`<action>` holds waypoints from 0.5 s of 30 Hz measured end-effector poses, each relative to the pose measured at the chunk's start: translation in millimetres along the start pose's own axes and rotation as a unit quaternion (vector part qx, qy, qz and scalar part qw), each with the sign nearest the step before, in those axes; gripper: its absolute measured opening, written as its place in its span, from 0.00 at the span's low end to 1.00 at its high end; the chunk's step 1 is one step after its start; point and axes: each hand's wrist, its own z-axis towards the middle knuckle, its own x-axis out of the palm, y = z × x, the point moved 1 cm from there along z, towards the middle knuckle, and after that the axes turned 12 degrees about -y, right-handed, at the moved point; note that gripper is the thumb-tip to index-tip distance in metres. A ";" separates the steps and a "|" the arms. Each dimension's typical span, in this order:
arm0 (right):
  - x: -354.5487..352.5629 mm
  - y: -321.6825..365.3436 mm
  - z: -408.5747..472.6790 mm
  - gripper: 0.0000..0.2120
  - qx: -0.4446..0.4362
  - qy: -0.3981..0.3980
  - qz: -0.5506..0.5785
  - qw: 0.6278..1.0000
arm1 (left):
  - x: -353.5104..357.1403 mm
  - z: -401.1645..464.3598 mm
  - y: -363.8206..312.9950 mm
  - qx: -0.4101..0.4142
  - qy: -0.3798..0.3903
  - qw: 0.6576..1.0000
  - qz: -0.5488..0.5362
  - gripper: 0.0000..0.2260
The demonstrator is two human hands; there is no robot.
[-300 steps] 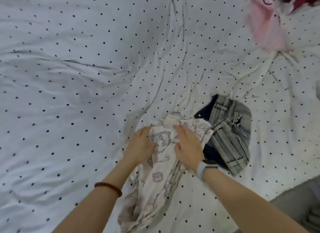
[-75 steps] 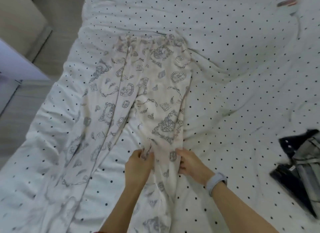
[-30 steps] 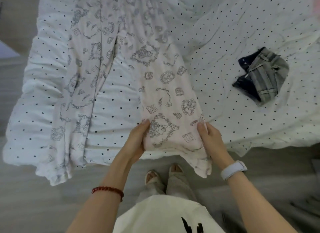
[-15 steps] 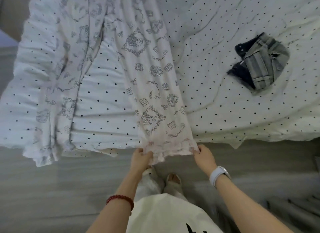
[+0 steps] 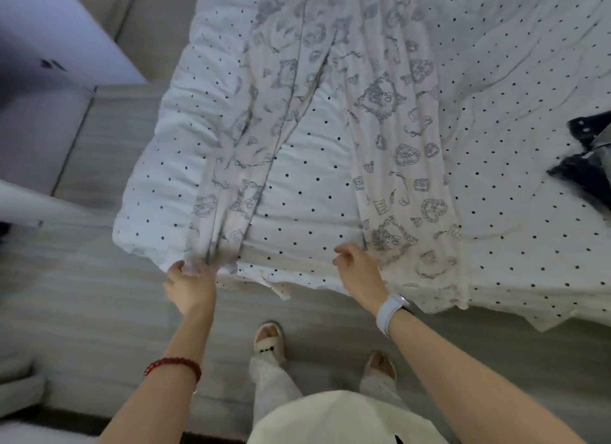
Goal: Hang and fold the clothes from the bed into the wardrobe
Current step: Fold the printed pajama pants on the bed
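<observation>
At the near edge of the bed point(image 5: 297, 271), the left hand point(image 5: 190, 286) pinches the hem of the left leg of the printed pyjama trousers point(image 5: 330, 89), its fingers point(image 5: 177, 268) curled round the bunched cloth where that leg spills over the mattress edge. Just beside the other hem, the right hand point(image 5: 358, 271) holds nothing; its fingers point(image 5: 340, 250) are loosely curled and sit at the inner border of the right leg point(image 5: 410, 179), though blur hides whether they touch it. Both legs run lengthwise away from the bed edge and meet farther up the bed, so the trousers' long axis points straight away from the person. The left leg point(image 5: 231, 185) is narrow and rumpled, the right one flat and wide. Judging by this, the next move depends on the left leg, which only the left hand has. Beyond the right leg, toward the bed's right side, lie folded denim shorts point(image 5: 588, 165).
</observation>
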 end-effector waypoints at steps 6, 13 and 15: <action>125.8 54.1 3.4 0.13 0.115 0.077 0.110 0.984 | 4.4 77.9 -9.8 0.164 0.122 0.970 0.128 0.37; 205.0 105.7 -1.7 0.06 0.203 0.043 0.228 0.951 | 6.3 106.6 -9.1 0.342 0.207 0.912 0.089 0.09; 195.6 114.8 -8.3 0.06 0.146 -0.023 0.167 0.975 | 4.8 114.2 -12.0 0.223 0.268 0.937 0.009 0.14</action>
